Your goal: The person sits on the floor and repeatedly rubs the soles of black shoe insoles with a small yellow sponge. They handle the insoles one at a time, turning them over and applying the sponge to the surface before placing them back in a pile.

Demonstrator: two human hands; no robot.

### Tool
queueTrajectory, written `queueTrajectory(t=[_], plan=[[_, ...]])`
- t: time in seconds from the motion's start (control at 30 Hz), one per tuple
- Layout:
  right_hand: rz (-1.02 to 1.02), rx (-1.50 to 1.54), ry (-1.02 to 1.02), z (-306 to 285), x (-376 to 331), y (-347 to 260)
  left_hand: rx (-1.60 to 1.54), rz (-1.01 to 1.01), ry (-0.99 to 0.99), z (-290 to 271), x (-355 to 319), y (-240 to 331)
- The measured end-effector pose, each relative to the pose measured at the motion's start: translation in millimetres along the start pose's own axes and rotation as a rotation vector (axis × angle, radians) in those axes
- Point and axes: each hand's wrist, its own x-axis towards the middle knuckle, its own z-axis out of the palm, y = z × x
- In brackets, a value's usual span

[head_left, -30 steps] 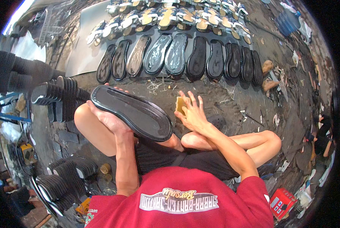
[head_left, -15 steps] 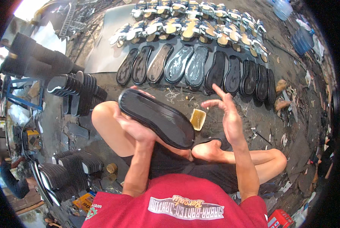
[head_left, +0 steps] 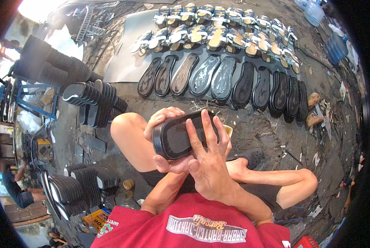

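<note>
A black shoe sole (head_left: 172,138) with a raised rim lies across my left hand (head_left: 177,166), whose fingers curl over its far edge while the thumb side bears the near edge. Over the sole's right part, my right hand (head_left: 211,165) has its fingers stretched out and spread, the fingertips on or just above the inner surface. That hand hides much of the sole's right end. Just behind the right fingers, a sliver of a yellowish tub (head_left: 229,131) shows.
Ahead stands a row of black soles (head_left: 247,84), some with a wet sheen. Beyond it, rows of strapped sandals (head_left: 218,35) rest on a grey sheet (head_left: 123,62). Stacked soles (head_left: 92,97) stand at left, with more stacks (head_left: 85,182) nearer. Another person (head_left: 17,186) is at far left.
My right hand has come in from the right onto the sole. The left hand has drawn the sole round, and its left end now faces me more. The view has shifted slightly.
</note>
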Motion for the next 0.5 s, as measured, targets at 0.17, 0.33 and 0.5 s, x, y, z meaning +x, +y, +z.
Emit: queueTrajectory(t=[0.17,0.33,0.5], plan=[[-0.038,-0.021,-0.048,-4.7,3.8,0.5,-0.089,-0.002,0.021,2.0,-0.3,0.5],[-0.07,-0.069,-0.069,-5.7,7.9,5.9,-0.141,-0.086,-0.002,-9.3,-4.6,-2.9],[-0.082,-0.094,-0.067,-5.2,11.1,10.1,-0.14,-0.189,-0.012,-7.8,-5.2,-0.5]])
